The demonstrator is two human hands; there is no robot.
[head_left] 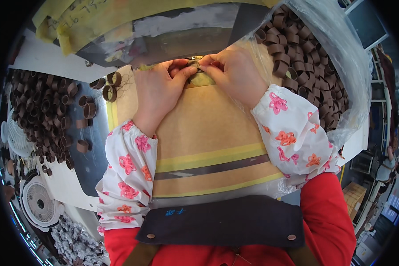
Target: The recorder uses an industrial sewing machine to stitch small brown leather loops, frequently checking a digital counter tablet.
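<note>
Both hands meet at the far edge of the tan work board [208, 133], directly beneath the overhanging machine housing [173, 31]. The left hand [157, 91] and the right hand [232, 73] are each closed in a fingertip pinch on one small brown ring-shaped piece [198, 76], which sits between them at the machine's working point; its exact form is largely hidden by the fingers. By judgement, the work is in mid-course on this single piece: it is seated and held, not yet released. A large stock of like brown rings [301, 48] lies heaped in a clear plastic bag [350, 66] to the right, and a second heap of rings [44, 111] spreads over the table [93, 164] to the left, with a few strays [108, 86] just beside the board. Which heap is finished and which is waiting cannot be told. The rings appear as short, thin-walled, dark brown bands, open through the middle. The person wears flowered sleeve covers [128, 173] and a dark apron [221, 221]. A small fan [40, 204] stands at the lower left.
</note>
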